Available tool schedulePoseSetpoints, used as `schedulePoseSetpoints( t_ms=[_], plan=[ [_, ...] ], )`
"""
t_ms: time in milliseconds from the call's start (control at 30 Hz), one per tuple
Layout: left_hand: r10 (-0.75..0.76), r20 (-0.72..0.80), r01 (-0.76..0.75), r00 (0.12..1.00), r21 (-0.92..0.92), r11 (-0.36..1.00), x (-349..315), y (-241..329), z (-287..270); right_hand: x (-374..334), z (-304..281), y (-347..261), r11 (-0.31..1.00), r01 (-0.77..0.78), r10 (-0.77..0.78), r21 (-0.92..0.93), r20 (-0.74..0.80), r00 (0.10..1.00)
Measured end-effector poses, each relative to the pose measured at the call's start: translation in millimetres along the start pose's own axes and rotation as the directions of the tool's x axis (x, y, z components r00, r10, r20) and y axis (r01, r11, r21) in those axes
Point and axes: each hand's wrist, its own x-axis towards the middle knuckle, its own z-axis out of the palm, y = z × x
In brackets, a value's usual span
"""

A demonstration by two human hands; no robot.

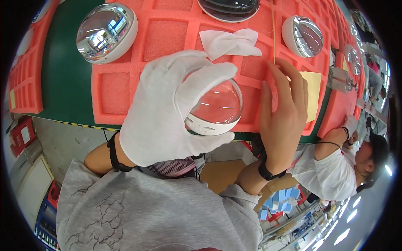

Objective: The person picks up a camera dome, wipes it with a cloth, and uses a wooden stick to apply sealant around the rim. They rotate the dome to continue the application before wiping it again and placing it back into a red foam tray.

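My left hand (161, 104), in a white glove, curls round a clear dome cover (217, 102) with a white ring base. Thumb and fingers lie along its sides, and the ring's slots face me. My right hand (284, 108), bare, is just right of the dome, apart from it. Its fingers are bent round a thin tan stick (274, 31) that points away from me; the stick's far end runs out of view. Beyond the dome, a crumpled white cloth (229, 43) lies on the red foam tray (113, 94).
Mirrored domes with white bases stand in the tray at the far left (106, 33) and far right (302, 37). A dark dome (229, 8) sits at the top. A yellow paper (312, 94) and a small glass bottle (341, 79) are at the right. A co-worker (331, 167) works there.
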Motion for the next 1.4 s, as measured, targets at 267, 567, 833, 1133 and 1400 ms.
schedulePoseSetpoints(
  t_ms=[267, 567, 833, 1133, 1400],
  plan=[
    [-0.027, -0.005, 0.026, 1.000, -0.017, 1.000, -2.7, -2.2, -1.4, -26.9, -13.0, -13.4, 0.970, -0.230, 0.239, 0.078, -0.127, 0.963],
    [-0.035, 0.000, 0.035, 0.999, -0.014, 0.999, -2.8, -2.1, 1.3, -40.1, -3.2, -1.7, 0.940, -0.311, 0.330, 0.141, -0.151, 0.932],
    [-0.029, 0.016, 0.029, 0.999, -0.027, 0.999, -0.8, -2.2, -1.0, -44.5, 3.4, -7.8, 0.675, -0.197, 0.500, 0.711, -0.244, 0.831],
    [-0.007, -0.025, 0.006, 1.000, -0.043, 0.999, 0.7, -3.8, 2.3, -48.3, 12.5, -48.6, 0.373, 0.106, 0.332, 0.922, -0.240, 0.912],
    [0.022, 0.002, -0.022, 1.000, -0.011, 1.000, 3.1, -3.6, -0.2, -46.2, 20.2, -47.8, 0.487, 0.292, 0.088, 0.824, -0.378, 0.922]
  ],
)
